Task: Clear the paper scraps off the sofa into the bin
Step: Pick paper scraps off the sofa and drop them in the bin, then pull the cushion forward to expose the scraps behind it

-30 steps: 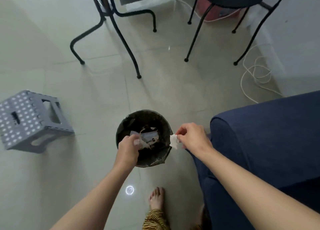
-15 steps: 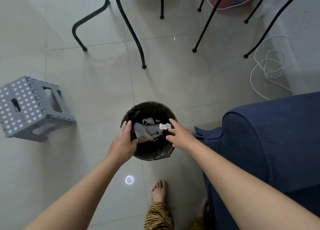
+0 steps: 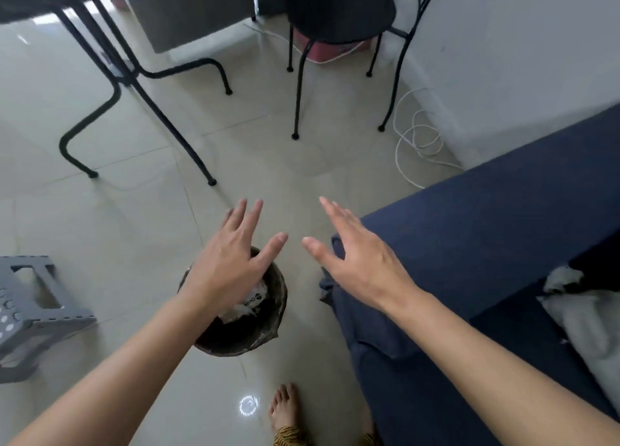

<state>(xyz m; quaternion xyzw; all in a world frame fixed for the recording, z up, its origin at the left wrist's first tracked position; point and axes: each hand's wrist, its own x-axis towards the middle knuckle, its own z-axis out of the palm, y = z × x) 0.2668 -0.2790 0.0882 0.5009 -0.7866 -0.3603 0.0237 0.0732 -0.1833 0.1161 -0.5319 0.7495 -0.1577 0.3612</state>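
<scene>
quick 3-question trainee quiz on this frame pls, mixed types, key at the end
1. True or false: the left hand is holding a paper scrap.
2. Multiple choice: the bin stands on the floor
A. under the black chair
B. between the grey step stool and the blue sofa
C. on the sofa seat
3. Short answer: what in the picture suggests the job may not be finished?

Key
1. False; both it and the right hand are open, fingers spread, empty.
2. B
3. White crumpled material lies on the sofa at the right edge.
</scene>
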